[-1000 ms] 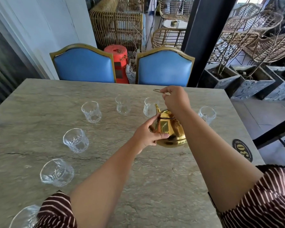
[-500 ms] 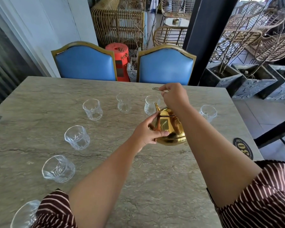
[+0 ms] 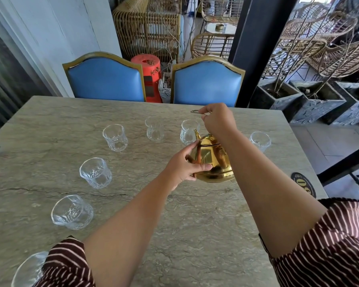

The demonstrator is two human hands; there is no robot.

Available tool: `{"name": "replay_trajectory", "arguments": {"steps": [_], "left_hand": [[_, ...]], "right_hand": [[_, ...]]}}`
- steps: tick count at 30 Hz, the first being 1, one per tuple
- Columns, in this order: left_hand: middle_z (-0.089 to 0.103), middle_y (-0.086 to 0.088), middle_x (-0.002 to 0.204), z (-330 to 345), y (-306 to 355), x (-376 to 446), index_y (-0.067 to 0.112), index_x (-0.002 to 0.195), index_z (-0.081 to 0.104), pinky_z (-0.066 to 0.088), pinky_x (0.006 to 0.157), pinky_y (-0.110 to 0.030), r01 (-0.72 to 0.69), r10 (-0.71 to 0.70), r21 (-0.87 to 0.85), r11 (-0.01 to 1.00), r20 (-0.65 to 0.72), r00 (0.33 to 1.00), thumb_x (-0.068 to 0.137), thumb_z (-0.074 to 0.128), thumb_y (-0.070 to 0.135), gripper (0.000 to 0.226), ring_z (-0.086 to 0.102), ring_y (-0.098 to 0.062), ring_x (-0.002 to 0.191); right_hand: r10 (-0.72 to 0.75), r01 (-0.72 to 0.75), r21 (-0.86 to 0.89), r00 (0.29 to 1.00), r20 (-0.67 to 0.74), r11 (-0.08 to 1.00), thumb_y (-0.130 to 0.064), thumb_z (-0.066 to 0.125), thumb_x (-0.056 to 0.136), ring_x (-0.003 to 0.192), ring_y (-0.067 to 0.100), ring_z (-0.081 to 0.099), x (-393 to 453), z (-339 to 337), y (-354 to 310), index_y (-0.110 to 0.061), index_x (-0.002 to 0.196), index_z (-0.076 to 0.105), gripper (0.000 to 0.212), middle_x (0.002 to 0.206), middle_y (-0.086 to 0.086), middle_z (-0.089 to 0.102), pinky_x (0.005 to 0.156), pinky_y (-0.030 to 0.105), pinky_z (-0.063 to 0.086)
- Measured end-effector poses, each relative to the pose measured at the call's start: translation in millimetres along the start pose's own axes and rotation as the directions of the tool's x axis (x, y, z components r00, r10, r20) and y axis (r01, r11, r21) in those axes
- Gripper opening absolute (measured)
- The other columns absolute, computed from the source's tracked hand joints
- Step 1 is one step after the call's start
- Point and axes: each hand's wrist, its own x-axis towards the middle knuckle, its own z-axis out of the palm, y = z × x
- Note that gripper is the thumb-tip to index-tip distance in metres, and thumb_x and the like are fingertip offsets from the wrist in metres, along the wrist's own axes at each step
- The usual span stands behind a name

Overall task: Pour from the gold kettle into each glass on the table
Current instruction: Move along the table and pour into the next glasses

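Note:
The gold kettle (image 3: 212, 162) is near the middle of the stone table (image 3: 174, 235), its spout aimed at a clear glass (image 3: 188, 132) just behind it. My right hand (image 3: 218, 121) is shut on the kettle's thin metal handle above the lid. My left hand (image 3: 183, 166) grips the kettle's left side. Several empty clear glasses form an arc: far right (image 3: 260, 141), back centre (image 3: 154, 129), back left (image 3: 114, 137), left (image 3: 95, 172), front left (image 3: 72, 212), and one at the bottom edge (image 3: 28, 270), half hidden by my sleeve.
Two blue chairs (image 3: 104, 79) (image 3: 207, 81) stand against the table's far edge. A black round sticker (image 3: 304, 184) marks the right edge. An orange stool (image 3: 148, 65), rattan furniture and stone planters (image 3: 319, 100) lie beyond the table.
Both hands and the kettle hold almost the same pose. The view has shifted slightly; the kettle looks a little more upright than a second ago.

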Motion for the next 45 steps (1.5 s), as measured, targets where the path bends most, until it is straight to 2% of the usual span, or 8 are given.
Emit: {"name": "replay_trajectory", "arguments": {"steps": [15, 21, 26, 31, 35, 39, 42, 45], "left_hand": [[0.047, -0.001, 0.132, -2, 1, -1, 0.047, 0.141, 0.043, 0.061, 0.078, -0.045, -0.024, 0.024, 0.07, 0.997, 0.001, 1.0, 0.064, 0.09, 0.014, 0.096, 0.057, -0.031, 0.118], [0.038, 0.018, 0.126, -4, -3, -4, 0.044, 0.145, 0.038, 0.06, 0.078, -0.038, -0.081, 0.084, 0.189, 0.979, -0.004, 0.996, 0.064, 0.09, 0.015, 0.1, 0.049, 0.005, 0.09], [0.047, 0.014, 0.132, -9, -11, -8, 0.047, 0.143, 0.039, 0.054, 0.096, -0.045, -0.13, 0.141, 0.246, 0.96, -0.026, 0.99, 0.06, 0.092, 0.022, 0.102, 0.062, -0.009, 0.104], [0.043, 0.009, 0.149, -21, -14, -20, 0.045, 0.146, 0.037, 0.046, 0.106, -0.039, -0.166, 0.191, 0.305, 0.938, -0.052, 0.98, 0.062, 0.091, 0.027, 0.102, 0.048, 0.01, 0.103], [0.052, 0.005, 0.14, -36, -15, -28, 0.047, 0.145, 0.037, 0.051, 0.1, -0.043, -0.154, 0.195, 0.311, 0.938, -0.106, 0.975, 0.06, 0.091, 0.031, 0.102, 0.059, -0.011, 0.109], [0.051, 0.006, 0.136, -53, -15, -32, 0.047, 0.145, 0.037, 0.052, 0.099, -0.047, -0.136, 0.181, 0.269, 0.953, -0.149, 0.972, 0.059, 0.092, 0.031, 0.103, 0.061, -0.019, 0.114], [0.044, 0.02, 0.133, -66, -11, -34, 0.046, 0.146, 0.037, 0.052, 0.098, -0.048, -0.129, 0.172, 0.247, 0.96, -0.161, 0.972, 0.061, 0.092, 0.029, 0.102, 0.057, -0.017, 0.12], [0.043, 0.025, 0.117, -76, -4, -33, 0.042, 0.148, 0.037, 0.059, 0.086, -0.046, -0.107, 0.141, 0.189, 0.976, -0.176, 0.974, 0.065, 0.09, 0.02, 0.101, 0.057, -0.004, 0.096]], "right_hand": [[0.024, -0.021, 0.077, 0.999, -0.04, 0.997, -0.009, 0.053, 0.096, 0.05, 0.01, 0.043, -10, 4, 9, -0.017, 0.117, 0.066, 0.026, 0.088, 0.004, 0.061, 0.044, 0.022, 0.032], [0.058, -0.042, 0.168, 0.994, -0.093, 0.985, -0.011, 0.052, 0.097, 0.043, 0.007, 0.039, -24, 9, 20, -0.021, 0.117, 0.066, 0.026, 0.091, 0.003, 0.064, 0.041, 0.02, 0.028], [0.044, -0.02, 0.18, 0.991, -0.13, 0.984, -0.016, 0.053, 0.097, 0.042, 0.008, 0.038, -34, 17, 21, -0.024, 0.118, 0.065, 0.025, 0.067, -0.006, 0.056, 0.042, 0.021, 0.029], [0.024, 0.007, 0.228, 0.991, -0.134, 0.974, -0.014, 0.054, 0.097, 0.041, 0.008, 0.036, -42, 25, 12, -0.024, 0.117, 0.067, 0.025, 0.058, -0.009, 0.052, 0.043, 0.02, 0.031], [-0.013, 0.034, 0.221, 0.995, -0.098, 0.975, -0.015, 0.054, 0.097, 0.04, 0.005, 0.036, -43, 33, -4, -0.026, 0.116, 0.066, 0.026, 0.071, -0.007, 0.058, 0.031, 0.011, 0.026], [-0.048, 0.057, 0.193, 0.997, -0.053, 0.98, -0.015, 0.054, 0.097, 0.041, 0.006, 0.038, -39, 44, -25, -0.025, 0.114, 0.067, 0.024, 0.073, -0.006, 0.062, 0.037, 0.018, 0.029], [-0.083, 0.088, 0.163, 0.996, -0.043, 0.983, -0.015, 0.054, 0.096, 0.044, 0.007, 0.042, -32, 53, -39, -0.024, 0.115, 0.068, 0.025, 0.077, -0.006, 0.061, 0.043, 0.022, 0.032], [-0.1, 0.101, 0.139, 0.995, -0.017, 0.985, -0.015, 0.053, 0.096, 0.045, 0.01, 0.044, -23, 61, -50, -0.024, 0.117, 0.067, 0.027, 0.083, -0.002, 0.065, 0.045, 0.024, 0.035]]}}
